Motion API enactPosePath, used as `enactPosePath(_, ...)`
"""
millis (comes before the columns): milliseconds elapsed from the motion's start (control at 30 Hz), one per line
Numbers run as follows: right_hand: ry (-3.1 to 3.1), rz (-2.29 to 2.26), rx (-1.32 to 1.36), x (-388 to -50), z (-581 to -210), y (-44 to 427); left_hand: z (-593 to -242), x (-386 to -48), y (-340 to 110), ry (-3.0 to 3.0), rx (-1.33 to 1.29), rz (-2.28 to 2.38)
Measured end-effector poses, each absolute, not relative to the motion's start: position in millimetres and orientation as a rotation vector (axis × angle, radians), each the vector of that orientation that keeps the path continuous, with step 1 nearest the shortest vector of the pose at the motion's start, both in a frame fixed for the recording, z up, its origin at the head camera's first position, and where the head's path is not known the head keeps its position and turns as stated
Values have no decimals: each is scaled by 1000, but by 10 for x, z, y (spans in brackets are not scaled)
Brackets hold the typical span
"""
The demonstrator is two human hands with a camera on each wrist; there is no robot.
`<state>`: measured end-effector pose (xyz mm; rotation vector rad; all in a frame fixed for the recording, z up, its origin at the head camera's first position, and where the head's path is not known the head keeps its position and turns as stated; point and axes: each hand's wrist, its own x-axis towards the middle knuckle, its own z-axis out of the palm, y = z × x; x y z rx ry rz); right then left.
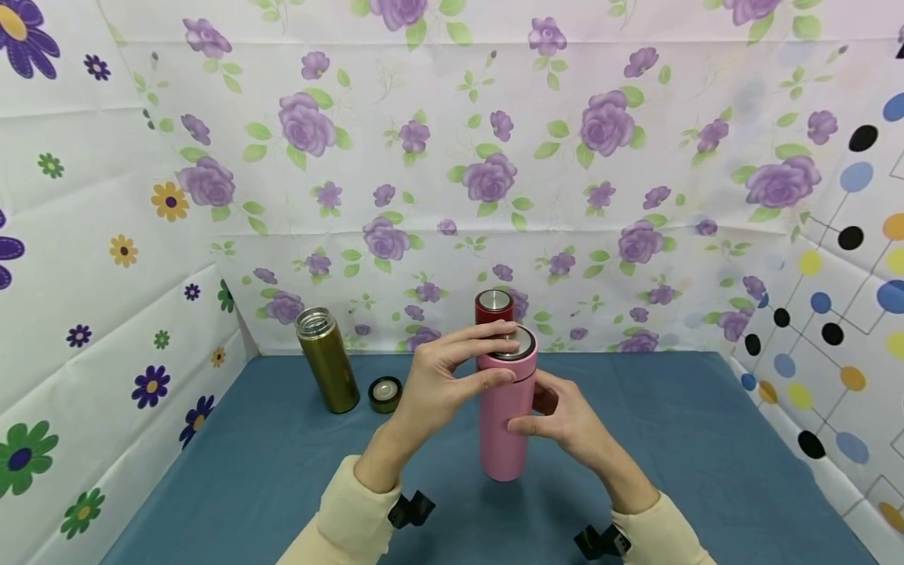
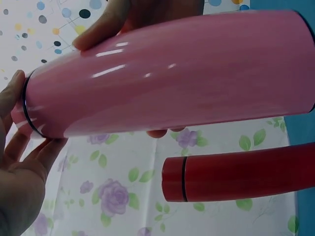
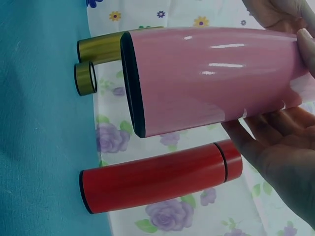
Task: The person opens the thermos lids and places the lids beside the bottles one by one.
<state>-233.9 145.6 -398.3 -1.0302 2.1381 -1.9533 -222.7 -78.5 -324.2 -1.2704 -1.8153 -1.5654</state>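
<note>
A pink bottle (image 1: 504, 431) with a steel-topped lid (image 1: 519, 345) is held upright in front of me. My left hand (image 1: 452, 373) grips the lid from the left, its thumb on the near side and fingers across the top. Lower down, my right hand (image 1: 568, 420) holds the body from the right. The left wrist view shows the left hand (image 2: 22, 172) curled around the lid end and the body (image 2: 187, 73) wide beside it. In the right wrist view the right hand (image 3: 283, 147) wraps the pink body (image 3: 206, 78).
Behind the pink bottle stands a red bottle (image 1: 487, 314) with its lid on. To the left, a lidless gold bottle (image 1: 329, 369) stands on the blue tabletop (image 1: 233, 471), with its cap (image 1: 385, 394) beside it. Patterned sheets (image 1: 424, 157) hang behind and at both sides.
</note>
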Motion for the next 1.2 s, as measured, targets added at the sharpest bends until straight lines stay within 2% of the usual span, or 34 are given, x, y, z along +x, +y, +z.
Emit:
enactPosePath(267, 2209, -1953, -1008, -2317, -3977, 1425, -3281, -2171, -729, -1832, -1139, -1363)
enactPosePath(567, 2106, -1918, -1023, -2330, -3948, 1508, -3187, -2244, -861, -1968, -1338, -1600)
enactPosePath(833, 2095, -1906, -1059, -2348, -3934, 1515, -3211, -2255, -836, -1866, -1383, -1688)
enactPosePath(1000, 2146, -1923, -1034, -2323, -3922, 1496, -3211, -2240, -790, -1805, -1351, -1648)
enactPosePath(1200, 2261, -1946, -994, -2290, -3912, 1436, -3227, -2188, -712, -1819, -1191, -1453)
